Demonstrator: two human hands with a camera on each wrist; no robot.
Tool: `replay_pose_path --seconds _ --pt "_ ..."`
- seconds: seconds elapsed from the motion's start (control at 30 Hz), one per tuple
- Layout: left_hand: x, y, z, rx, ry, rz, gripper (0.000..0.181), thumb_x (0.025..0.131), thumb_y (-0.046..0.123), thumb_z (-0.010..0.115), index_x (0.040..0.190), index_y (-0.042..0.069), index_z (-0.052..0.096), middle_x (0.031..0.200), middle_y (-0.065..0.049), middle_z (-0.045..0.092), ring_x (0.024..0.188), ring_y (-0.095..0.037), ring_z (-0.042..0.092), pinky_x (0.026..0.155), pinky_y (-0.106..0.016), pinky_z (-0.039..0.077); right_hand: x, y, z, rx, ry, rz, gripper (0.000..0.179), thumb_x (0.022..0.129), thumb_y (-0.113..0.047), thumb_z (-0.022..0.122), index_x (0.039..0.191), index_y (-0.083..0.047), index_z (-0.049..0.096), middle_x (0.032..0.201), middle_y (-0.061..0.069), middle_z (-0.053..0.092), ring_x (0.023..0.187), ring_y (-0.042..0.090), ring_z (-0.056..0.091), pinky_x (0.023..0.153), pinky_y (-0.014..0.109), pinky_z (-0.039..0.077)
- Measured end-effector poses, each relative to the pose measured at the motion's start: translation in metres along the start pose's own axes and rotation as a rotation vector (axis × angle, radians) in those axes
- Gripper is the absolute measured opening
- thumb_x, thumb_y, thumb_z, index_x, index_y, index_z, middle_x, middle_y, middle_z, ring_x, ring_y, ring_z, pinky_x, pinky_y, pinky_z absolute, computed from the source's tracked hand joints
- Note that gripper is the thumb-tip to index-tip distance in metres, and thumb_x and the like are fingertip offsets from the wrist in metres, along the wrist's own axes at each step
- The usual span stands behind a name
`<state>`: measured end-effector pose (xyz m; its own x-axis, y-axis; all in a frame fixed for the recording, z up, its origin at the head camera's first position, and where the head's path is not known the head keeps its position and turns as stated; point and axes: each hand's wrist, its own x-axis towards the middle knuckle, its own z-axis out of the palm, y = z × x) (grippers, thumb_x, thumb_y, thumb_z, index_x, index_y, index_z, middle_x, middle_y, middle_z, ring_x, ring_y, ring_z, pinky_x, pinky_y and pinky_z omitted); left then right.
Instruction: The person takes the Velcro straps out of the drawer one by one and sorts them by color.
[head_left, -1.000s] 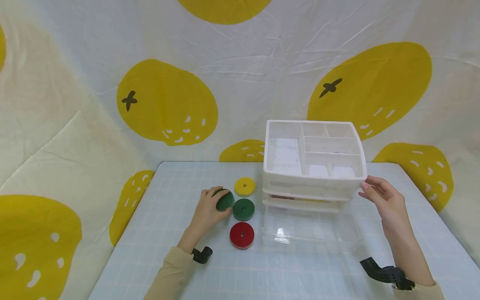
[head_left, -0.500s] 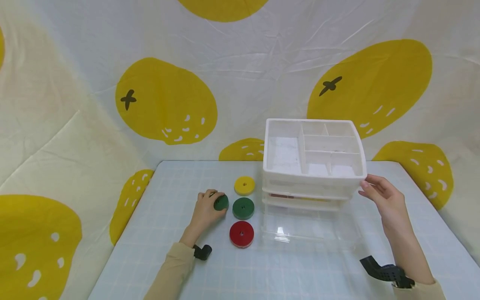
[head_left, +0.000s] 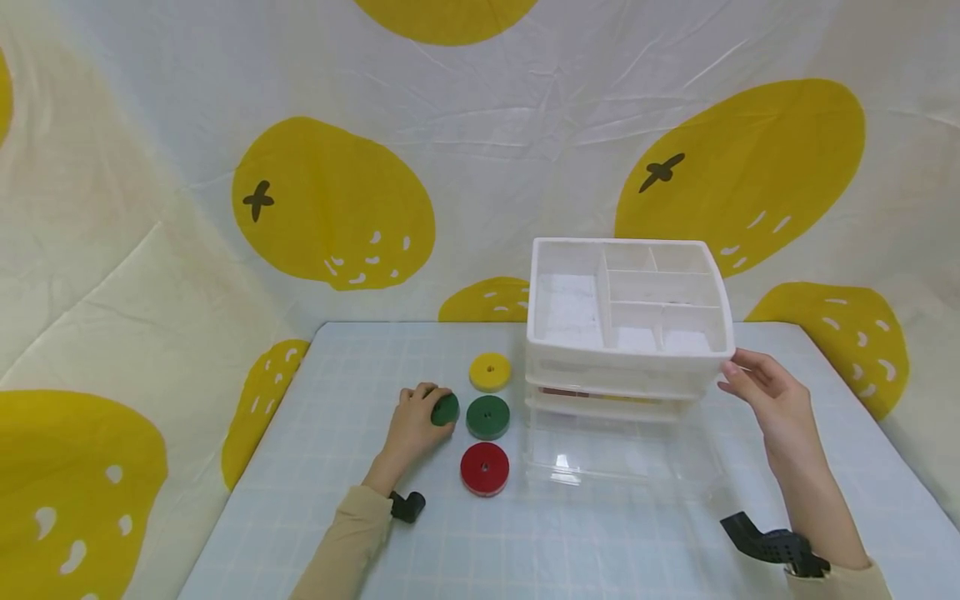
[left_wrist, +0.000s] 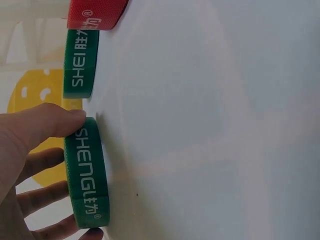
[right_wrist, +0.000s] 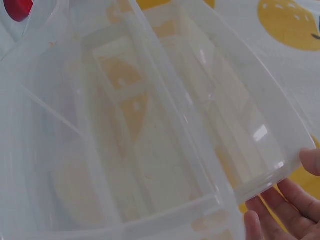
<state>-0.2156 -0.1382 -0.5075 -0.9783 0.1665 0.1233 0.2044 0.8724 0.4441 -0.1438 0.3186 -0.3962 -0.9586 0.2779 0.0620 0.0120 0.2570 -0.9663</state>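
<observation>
My left hand point(head_left: 415, 427) grips a green roll of hook-and-loop tape point(left_wrist: 87, 175) by its rim, thumb on one side and fingers on the other. White lettering runs along its edge in the left wrist view. Just right of it lies a second green roll point(head_left: 487, 417), with a yellow roll point(head_left: 490, 372) behind and a red roll point(head_left: 484, 469) in front. My right hand point(head_left: 776, 408) holds the front right corner of a white drawer organizer point(head_left: 630, 362) between thumb and fingers. The organizer's clear bottom drawer point(head_left: 585, 462) is pulled out toward me.
The organizer's top tray point(head_left: 567, 308) is divided into several compartments. A reddish strip and a yellow one show through the narrow drawer above the pulled-out one. A pale checked cloth covers the table point(head_left: 585, 550); a fruit-printed curtain point(head_left: 487, 167) hangs behind it.
My left hand has shifted slightly left and toward me with the green roll, widening the gap to the other rolls. My right hand keeps its place at the organizer's corner.
</observation>
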Motion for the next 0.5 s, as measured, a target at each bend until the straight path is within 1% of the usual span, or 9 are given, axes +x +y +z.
replay_pose_path --seconds 0.17,0.27,0.4,0.5 --pt "-0.004 0.000 -0.002 0.000 -0.015 -0.014 0.051 0.080 0.027 0.076 0.127 0.015 0.060 0.135 -0.012 0.053 0.118 -0.035 0.046 0.093 -0.053 0.047 0.000 0.000 0.000 0.004 -0.004 -0.001 0.046 0.094 -0.038 0.057 0.136 -0.020 0.050 0.114 -0.028 0.053 0.095 -0.011 0.056 0.111 0.072 0.007" --pt "-0.010 0.003 -0.004 0.002 0.000 -0.015 0.050 0.082 0.026 0.075 0.127 0.014 0.060 0.133 -0.013 0.053 0.118 -0.034 0.047 0.094 -0.054 0.046 0.000 0.000 0.000 0.008 -0.005 -0.002 0.046 0.094 -0.038 0.057 0.136 -0.020 0.050 0.114 -0.029 0.053 0.095 -0.011 0.056 0.110 0.073 0.005" --pt "-0.020 0.013 -0.009 -0.015 0.051 -0.015 0.044 0.083 0.024 0.073 0.124 0.013 0.062 0.129 -0.013 0.057 0.116 -0.032 0.052 0.093 -0.051 0.050 0.000 0.000 0.000 0.012 -0.004 -0.002 0.045 0.094 -0.038 0.057 0.135 -0.020 0.051 0.114 -0.028 0.053 0.095 -0.010 0.056 0.110 0.073 0.003" --pt "-0.030 0.025 -0.011 -0.044 0.077 -0.028 0.038 0.085 0.023 0.071 0.121 0.014 0.064 0.124 -0.010 0.060 0.112 -0.028 0.056 0.089 -0.047 0.053 0.000 0.000 0.000 0.011 -0.002 -0.001 0.046 0.094 -0.038 0.057 0.136 -0.020 0.051 0.114 -0.028 0.053 0.095 -0.010 0.056 0.110 0.073 0.005"
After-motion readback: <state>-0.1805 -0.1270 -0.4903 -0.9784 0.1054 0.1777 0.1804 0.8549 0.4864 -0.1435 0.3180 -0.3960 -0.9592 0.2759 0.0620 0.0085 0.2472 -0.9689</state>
